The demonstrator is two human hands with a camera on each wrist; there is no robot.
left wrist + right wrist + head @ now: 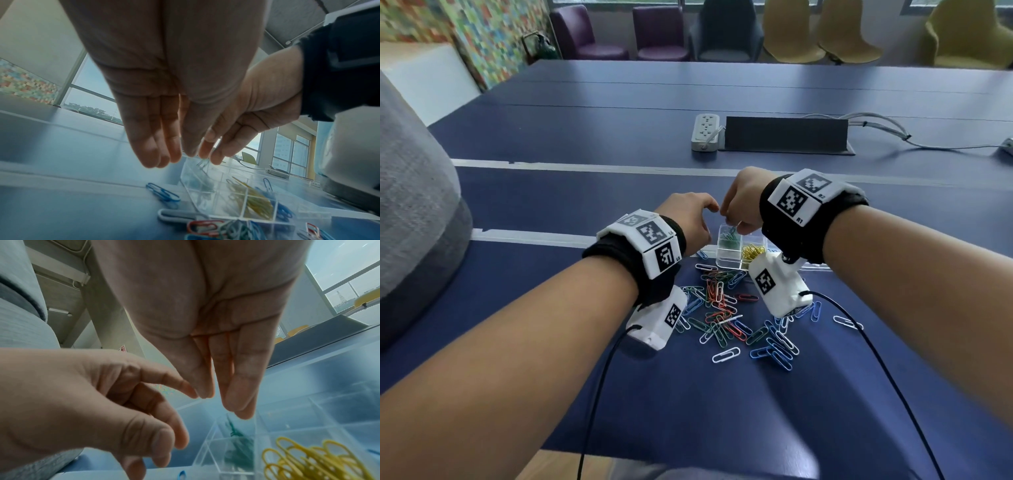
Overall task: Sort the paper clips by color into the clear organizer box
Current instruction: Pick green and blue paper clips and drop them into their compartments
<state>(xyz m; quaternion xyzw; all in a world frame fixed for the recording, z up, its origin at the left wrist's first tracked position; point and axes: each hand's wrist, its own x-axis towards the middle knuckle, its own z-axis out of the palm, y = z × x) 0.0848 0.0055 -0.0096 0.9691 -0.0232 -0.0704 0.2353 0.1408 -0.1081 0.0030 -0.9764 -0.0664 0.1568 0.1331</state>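
The clear organizer box stands on the blue table, with green clips in one compartment and yellow clips in the one beside it. My right hand hangs over the green compartment, its fingers straight and pointing down. A green clip shows blurred just under them, and nothing sits between thumb and fingers. Just left of it my left hand hovers by the box's edge, its fingers relaxed and holding nothing. A mixed pile of loose clips lies in front of the box.
A white power strip and a dark cable hatch lie farther back, with cables running right. A grey upholstered seat stands at the left. Wrist-camera cords trail toward me. Stray blue and white clips lie scattered to the right.
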